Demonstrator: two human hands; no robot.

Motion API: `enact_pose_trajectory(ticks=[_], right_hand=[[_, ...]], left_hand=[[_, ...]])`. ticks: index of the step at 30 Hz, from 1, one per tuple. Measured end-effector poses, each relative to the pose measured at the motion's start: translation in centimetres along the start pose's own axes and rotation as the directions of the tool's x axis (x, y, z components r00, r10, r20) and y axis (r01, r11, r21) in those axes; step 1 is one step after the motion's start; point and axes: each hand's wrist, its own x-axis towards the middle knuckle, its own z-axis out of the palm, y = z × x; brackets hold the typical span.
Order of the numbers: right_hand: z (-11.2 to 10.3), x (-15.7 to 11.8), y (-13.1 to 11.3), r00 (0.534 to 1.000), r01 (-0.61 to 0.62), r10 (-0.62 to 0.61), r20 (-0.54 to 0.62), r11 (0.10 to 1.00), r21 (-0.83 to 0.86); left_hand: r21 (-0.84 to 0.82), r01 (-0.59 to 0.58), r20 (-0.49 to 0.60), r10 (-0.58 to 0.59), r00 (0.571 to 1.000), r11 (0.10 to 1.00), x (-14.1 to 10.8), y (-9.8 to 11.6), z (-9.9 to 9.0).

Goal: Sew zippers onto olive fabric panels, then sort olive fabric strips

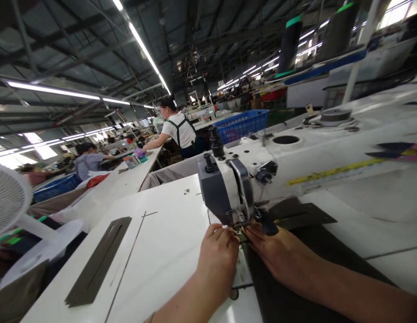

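Observation:
In the head view, my left hand (219, 253) is closed in a pinch just left of the needle area of a sewing machine (225, 188). What its fingertips hold is hidden. My right hand (282, 251) comes in from the right, its fingers stretched out over dark olive fabric (274, 291) beside the presser foot. That fabric hangs toward me under my right forearm. Behind the right hand lies a dark strip with a slit (307, 216), on the machine bed. The fingertips of both hands are almost together, partly covered by the machine head.
A stack of dark slit strips (98, 262) lies at left on the white table (164, 251). A white fan (9, 202) stands at far left. A yellow tape measure (332, 172) and scissors (393, 150) rest at right. Co-workers (184, 130) sit beyond, near a blue crate (243, 125).

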Motion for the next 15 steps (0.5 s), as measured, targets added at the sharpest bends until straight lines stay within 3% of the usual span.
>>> enact_pose_trajectory(ticks=[10, 15], right_hand=[[-1.0, 0.7, -0.4, 1.0, 0.003, -0.002, -0.008, 0.999, 0.049], [-1.0, 1.0, -0.7, 0.999, 0.026, -0.027, -0.026, 1.0, -0.016]], left_hand=[[0.02, 0.007, -0.057, -0.005, 0.998, 1.0, -0.4, -0.7, 1.4], [0.01, 0.024, -0.074, -0.023, 0.997, 1.0, -0.8, -1.0, 2.6]])
